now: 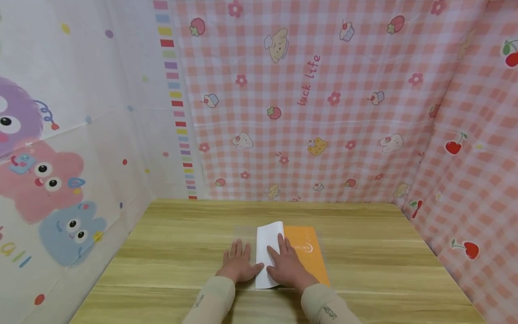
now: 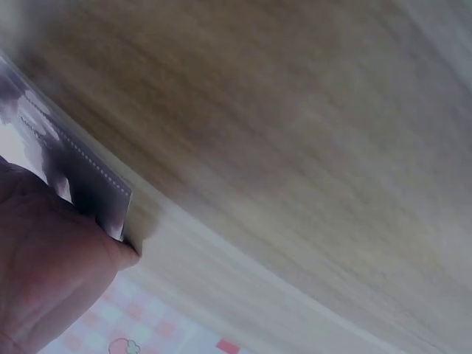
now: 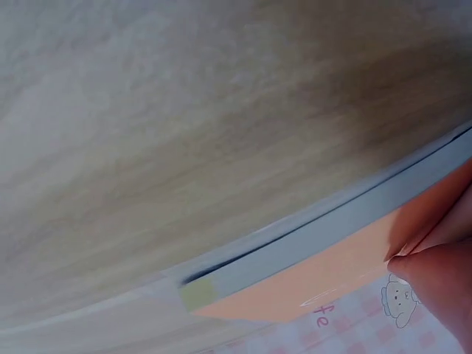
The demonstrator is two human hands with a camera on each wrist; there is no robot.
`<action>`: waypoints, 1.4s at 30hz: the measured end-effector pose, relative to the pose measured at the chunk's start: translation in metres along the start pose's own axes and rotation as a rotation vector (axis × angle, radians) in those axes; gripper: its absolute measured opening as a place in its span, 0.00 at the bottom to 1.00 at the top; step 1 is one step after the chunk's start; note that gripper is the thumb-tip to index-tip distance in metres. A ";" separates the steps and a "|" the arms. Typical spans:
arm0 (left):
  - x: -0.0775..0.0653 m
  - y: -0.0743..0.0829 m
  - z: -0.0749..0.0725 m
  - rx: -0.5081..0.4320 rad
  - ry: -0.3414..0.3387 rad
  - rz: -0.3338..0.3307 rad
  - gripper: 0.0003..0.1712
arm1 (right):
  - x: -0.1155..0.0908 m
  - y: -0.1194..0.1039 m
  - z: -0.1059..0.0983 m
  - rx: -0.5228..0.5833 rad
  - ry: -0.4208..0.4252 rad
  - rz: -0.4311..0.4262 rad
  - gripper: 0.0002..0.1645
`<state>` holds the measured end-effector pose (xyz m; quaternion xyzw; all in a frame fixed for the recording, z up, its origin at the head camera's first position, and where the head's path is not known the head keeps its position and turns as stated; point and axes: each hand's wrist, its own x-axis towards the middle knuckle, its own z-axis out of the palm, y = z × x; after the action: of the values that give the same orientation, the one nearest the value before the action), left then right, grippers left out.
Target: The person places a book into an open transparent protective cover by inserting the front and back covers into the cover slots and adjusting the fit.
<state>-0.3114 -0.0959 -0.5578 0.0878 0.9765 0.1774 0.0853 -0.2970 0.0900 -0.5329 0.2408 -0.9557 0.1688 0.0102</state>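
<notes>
A book with an orange cover [image 1: 313, 261] lies on the wooden table, and a white sheet [image 1: 265, 238] curves over its left part. My right hand [image 1: 289, 266] rests across the sheet's right side with fingers spread. Flat beside the sheet's left edge, my left hand [image 1: 238, 266] has its thumb reaching onto that edge. The left wrist view catches a dark printed surface [image 2: 92, 177] with a dotted line beside the left hand [image 2: 59, 265]. In the right wrist view the book's pale page edge [image 3: 317, 240] runs below the orange cover; the right hand [image 3: 442, 287] is partly cut off.
Clear plastic [image 1: 243, 231] shows around the book on the table [image 1: 162, 252]. A pink checked cloth [image 1: 259, 148] hangs at the back and right, and a white cloth with cartoon figures [image 1: 133, 81] covers the left side.
</notes>
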 end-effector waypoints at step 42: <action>-0.025 0.014 -0.033 0.045 -0.088 0.013 0.39 | -0.003 -0.013 -0.008 -0.063 -0.078 0.091 0.35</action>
<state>-0.2916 -0.0995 -0.5189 0.1035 0.9750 0.1518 0.1250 -0.2886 0.0838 -0.5212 0.2030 -0.9702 0.1293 -0.0273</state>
